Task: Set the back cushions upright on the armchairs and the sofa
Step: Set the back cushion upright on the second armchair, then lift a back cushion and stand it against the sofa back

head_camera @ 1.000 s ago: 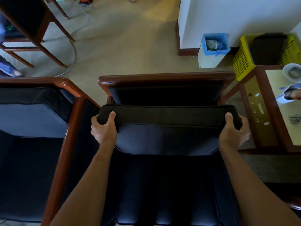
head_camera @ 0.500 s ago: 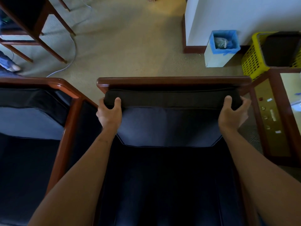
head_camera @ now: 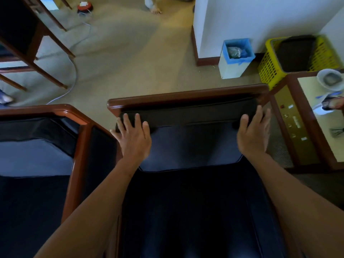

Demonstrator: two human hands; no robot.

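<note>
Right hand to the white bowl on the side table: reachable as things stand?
Probably yes. The right hand lies flat and open on the back cushion, holding nothing. The white bowl stands to its right on the side table, and nothing stands between them.

Hotel-style lounge or guest room, as I read it: dark-cushioned wooden armchairs (head_camera: 186, 101), beige carpet (head_camera: 139, 58), lined waste bin (head_camera: 235, 62), yellow laundry basket (head_camera: 270, 67), bedside console with switches (head_camera: 292, 123).
</note>
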